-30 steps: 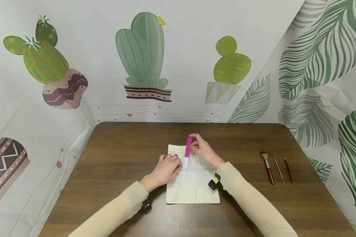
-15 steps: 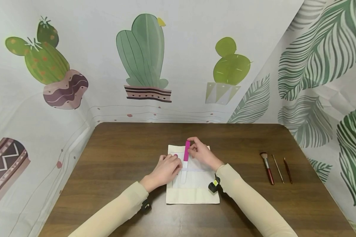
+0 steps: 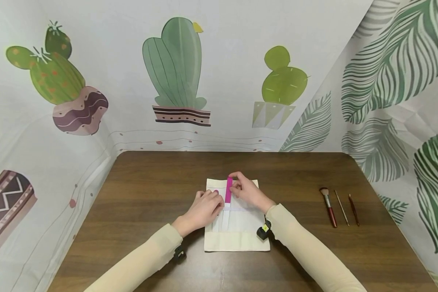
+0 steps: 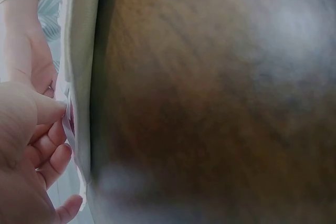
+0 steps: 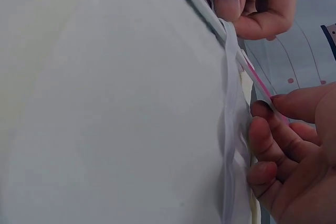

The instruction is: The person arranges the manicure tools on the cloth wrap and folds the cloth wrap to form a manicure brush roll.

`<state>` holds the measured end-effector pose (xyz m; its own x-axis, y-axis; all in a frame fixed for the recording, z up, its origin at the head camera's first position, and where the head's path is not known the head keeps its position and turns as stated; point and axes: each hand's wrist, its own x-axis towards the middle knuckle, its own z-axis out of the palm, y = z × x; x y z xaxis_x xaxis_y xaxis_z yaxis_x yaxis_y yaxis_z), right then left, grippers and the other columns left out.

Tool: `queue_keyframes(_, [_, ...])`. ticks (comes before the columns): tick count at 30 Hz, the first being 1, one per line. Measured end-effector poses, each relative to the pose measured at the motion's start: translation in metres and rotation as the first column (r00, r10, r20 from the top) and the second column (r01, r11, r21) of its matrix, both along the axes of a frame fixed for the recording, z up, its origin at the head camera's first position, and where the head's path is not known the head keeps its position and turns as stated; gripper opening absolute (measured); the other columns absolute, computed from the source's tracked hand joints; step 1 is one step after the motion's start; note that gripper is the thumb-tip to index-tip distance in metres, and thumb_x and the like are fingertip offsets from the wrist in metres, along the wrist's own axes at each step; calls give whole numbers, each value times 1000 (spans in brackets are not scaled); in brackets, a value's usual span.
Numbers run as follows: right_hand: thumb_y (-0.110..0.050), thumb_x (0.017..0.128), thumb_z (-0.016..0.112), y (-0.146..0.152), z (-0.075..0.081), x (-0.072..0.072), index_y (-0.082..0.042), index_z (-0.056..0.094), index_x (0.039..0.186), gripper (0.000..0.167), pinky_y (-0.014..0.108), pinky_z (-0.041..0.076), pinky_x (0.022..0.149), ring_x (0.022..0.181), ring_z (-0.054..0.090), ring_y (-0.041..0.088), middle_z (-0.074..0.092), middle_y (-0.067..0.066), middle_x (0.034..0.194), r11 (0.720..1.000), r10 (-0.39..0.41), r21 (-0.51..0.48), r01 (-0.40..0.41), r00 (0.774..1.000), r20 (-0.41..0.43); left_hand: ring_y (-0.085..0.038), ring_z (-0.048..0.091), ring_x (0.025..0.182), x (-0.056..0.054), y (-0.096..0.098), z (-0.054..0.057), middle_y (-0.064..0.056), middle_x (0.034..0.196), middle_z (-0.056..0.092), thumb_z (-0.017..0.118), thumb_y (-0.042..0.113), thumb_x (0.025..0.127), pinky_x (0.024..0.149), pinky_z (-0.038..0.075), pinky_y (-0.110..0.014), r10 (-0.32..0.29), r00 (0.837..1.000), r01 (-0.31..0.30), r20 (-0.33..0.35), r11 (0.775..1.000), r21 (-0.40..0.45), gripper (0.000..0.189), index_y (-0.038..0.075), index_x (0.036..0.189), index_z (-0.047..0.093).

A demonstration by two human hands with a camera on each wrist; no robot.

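A cream cloth tool roll point(image 3: 237, 242) lies flat on the table, a pale elastic band point(image 5: 229, 103) running across it. My right hand point(image 3: 250, 193) pinches the magenta upper part of a flat magenta-and-white stick point(image 3: 228, 190), whose exact kind I cannot tell. In the head view its white lower part passes the band and lies over the cloth. Beside it, my left hand point(image 3: 203, 207) rests on the roll's left side, thumb and fingers pinching the band in the wrist views. A second magenta tip point(image 3: 216, 191) peeks out above the left hand; the rest is hidden.
To the right on the brown wooden table point(image 3: 149, 174) lie a brush point(image 3: 328, 207) with a red handle, a thin metallic tool point(image 3: 342, 207) and a dark reddish-brown tool point(image 3: 354, 209). A printed cloth with cacti hangs behind the table.
My right hand has moved the stick toward me, so its magenta end sits lower and its white end reaches further down the cloth. The left hand has stayed in place.
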<state>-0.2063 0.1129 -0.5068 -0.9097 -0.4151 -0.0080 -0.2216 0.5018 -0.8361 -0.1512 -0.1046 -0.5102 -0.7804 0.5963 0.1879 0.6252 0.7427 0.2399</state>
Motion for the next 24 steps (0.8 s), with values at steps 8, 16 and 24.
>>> queue_keyframes(8, [-8, 101, 66, -1, -1, 4, -4, 49, 140, 43, 27, 47, 71, 71, 57, 11, 71, 1, 88, 1000, 4, 5, -4, 1000, -18, -18, 53, 88, 0, 0, 1, 6, 85, 57, 70, 19, 100, 91, 40, -52, 2, 1000, -2, 0, 1000, -1, 11, 20, 91, 64])
queue_keyframes(16, [-8, 100, 67, -2, -2, 7, -5, 50, 137, 41, 27, 47, 70, 70, 56, 10, 72, -1, 86, 998, 35, 55, -33, 999, -23, -19, 53, 89, 0, 1, 1, 5, 85, 57, 71, 19, 99, 92, 40, -53, 0, 1000, 0, 1, 1000, -8, 11, 19, 91, 64])
queue_keyframes(24, [-9, 99, 67, -1, -1, 9, -5, 53, 133, 37, 29, 49, 73, 76, 58, 10, 73, 2, 95, 996, 44, 86, -40, 998, -40, -19, 53, 89, -2, 1, 1, 5, 87, 59, 71, 20, 99, 93, 40, -54, 2, 1000, -2, 17, 1000, -5, 8, 19, 93, 66])
